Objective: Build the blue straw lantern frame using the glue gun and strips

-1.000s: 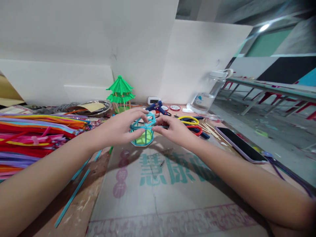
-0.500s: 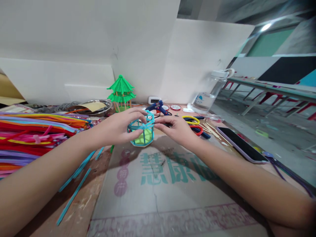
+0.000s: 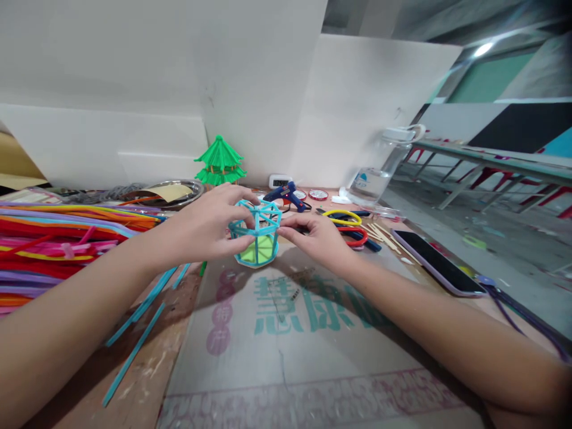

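Note:
A small blue pipe-cleaner cage with a green base (image 3: 258, 235) stands on a sheet of cardboard (image 3: 290, 333). My left hand (image 3: 206, 226) curls round its left side, thumb and fingers on the top ring. From the right, my right hand (image 3: 316, 235) pinches the cage's upper edge with its fingertips. Both hands grip the same frame, which rests upright on the cardboard.
A thick pile of coloured pipe cleaners (image 3: 67, 244) fills the left. Loose blue strips (image 3: 134, 345) lie near it. Behind are a green pagoda model (image 3: 220, 162), a metal dish (image 3: 172, 193), a blue glue gun (image 3: 286, 195), scissors (image 3: 348, 226), a water jar (image 3: 379, 167) and a phone (image 3: 435, 262).
The cage has turned slightly under my fingers. My left hand has shifted a little up and left on the top ring. My right hand stays at the right edge.

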A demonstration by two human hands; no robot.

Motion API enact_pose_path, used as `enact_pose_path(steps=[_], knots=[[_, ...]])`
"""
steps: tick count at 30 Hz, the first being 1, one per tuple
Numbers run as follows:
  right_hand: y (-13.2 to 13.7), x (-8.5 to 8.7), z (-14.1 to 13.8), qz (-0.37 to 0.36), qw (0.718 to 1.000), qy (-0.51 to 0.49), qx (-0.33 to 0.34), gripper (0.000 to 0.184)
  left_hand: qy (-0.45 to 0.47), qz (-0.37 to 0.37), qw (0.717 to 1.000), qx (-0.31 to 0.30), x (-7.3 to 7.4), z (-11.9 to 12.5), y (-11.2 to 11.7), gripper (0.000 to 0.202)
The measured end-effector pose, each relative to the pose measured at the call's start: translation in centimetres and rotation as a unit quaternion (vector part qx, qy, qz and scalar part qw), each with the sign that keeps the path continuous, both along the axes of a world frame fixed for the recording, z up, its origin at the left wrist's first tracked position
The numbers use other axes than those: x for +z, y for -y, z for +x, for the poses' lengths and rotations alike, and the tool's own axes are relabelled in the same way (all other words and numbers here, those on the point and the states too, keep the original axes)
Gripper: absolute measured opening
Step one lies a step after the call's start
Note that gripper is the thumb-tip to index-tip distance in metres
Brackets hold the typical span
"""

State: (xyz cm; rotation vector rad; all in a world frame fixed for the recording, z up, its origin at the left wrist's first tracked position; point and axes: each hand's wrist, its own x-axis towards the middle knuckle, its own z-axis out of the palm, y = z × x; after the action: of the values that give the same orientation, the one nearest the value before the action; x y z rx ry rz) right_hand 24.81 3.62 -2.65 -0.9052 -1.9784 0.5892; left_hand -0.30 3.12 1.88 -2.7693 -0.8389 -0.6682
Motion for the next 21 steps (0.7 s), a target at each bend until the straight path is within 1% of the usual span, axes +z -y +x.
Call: enact_pose_path(steps=[5, 9, 12, 16, 21], knots=[[-0.02, -0.14, -0.04, 0.008, 1.0, 0.004, 0.006, 0.01, 0.032, -0.041, 0.999, 0.005, -0.6, -0.07, -0.53, 0.023], [0.05, -0.16, -0.04, 0.006, 1.0, 0.002, 0.002, 0.01, 0.04, -0.08, 0.996, 0.005, -0.44, -0.04, -0.49, 0.022], [0.09, -0.15, -0.07, 0.004, 1.0, 0.001, 0.002, 0.01, 0.041, -0.095, 0.995, 0.002, -0.32, 0.05, -0.38, 0.022], [0.13, -0.24, -0.1, 0.012, 1.0, 0.0, 0.0, 0.011, 0.049, -0.07, 0.996, -0.017, -0.56, 0.17, -0.51, 0.022], [0.28, -0.54, -0.14, 0.059, 0.998, 0.007, -0.024, 0.011, 0.036, 0.007, 0.999, -0.036, -0.58, 0.34, -0.55, 0.021]])
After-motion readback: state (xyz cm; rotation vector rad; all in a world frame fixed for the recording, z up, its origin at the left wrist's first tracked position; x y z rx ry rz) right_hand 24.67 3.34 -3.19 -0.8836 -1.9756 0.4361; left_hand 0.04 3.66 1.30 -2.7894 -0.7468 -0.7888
